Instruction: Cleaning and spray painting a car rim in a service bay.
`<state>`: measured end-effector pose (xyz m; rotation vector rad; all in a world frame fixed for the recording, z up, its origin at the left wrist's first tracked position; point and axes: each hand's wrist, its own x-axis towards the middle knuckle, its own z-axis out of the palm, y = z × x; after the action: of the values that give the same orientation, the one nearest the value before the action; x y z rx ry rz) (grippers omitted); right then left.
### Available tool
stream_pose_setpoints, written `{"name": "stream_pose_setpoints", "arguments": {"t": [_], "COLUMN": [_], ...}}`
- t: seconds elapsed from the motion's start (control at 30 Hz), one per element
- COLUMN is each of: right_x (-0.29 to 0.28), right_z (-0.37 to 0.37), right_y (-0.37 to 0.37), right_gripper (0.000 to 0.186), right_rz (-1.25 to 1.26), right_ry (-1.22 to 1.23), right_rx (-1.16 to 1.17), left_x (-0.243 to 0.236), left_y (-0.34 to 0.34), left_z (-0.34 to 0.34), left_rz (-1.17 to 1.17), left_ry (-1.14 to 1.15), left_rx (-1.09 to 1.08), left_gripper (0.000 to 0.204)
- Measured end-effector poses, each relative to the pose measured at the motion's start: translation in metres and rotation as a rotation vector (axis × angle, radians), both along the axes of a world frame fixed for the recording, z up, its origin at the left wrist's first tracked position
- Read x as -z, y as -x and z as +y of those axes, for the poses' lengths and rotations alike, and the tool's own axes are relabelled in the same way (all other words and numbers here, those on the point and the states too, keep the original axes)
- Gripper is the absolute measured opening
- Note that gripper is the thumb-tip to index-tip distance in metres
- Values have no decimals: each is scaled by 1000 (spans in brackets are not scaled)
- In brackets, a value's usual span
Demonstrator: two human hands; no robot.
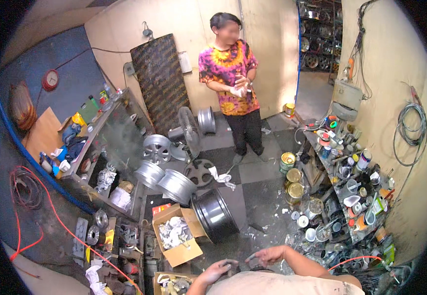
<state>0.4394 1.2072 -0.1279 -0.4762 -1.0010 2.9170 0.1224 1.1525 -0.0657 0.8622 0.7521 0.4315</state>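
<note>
At six o'clock of the view, the person's left hand and right hand come together low over the floor. Both curl their fingers around a small dark object held between them; what kind of thing it is cannot be told, since the hands cover most of it.

Just beyond the hands, toward eleven o'clock, a glossy black metal wheel rim leans on the dark floor, touching an open brown cardboard box of crumpled white paper at its nine o'clock side. Further on toward eleven o'clock lie three silver alloy wheel rims, close together. At twelve o'clock a second person in a tie-dye shirt stands well apart, hands clasped at chest height. At three o'clock a cluttered shelf of paint tins and jars runs along the wall.
</note>
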Motion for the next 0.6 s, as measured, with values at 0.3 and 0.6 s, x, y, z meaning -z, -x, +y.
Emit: {"name": "stream_pose_setpoints", "arguments": {"t": [0.3, 0.6], "right_x": [-96, -71], "right_z": [84, 81], "right_y": [-55, -38], "right_gripper": [92, 76], "right_rz": [-28, -548], "right_ry": [-340, -597], "right_rx": [281, 117], "left_x": [44, 209], "left_y": [21, 107], "left_z": [-25, -86], "left_rz": [704, 1123], "left_ry": [124, -297], "left_rx": [-239, -141], "left_gripper": [28, 46]}}
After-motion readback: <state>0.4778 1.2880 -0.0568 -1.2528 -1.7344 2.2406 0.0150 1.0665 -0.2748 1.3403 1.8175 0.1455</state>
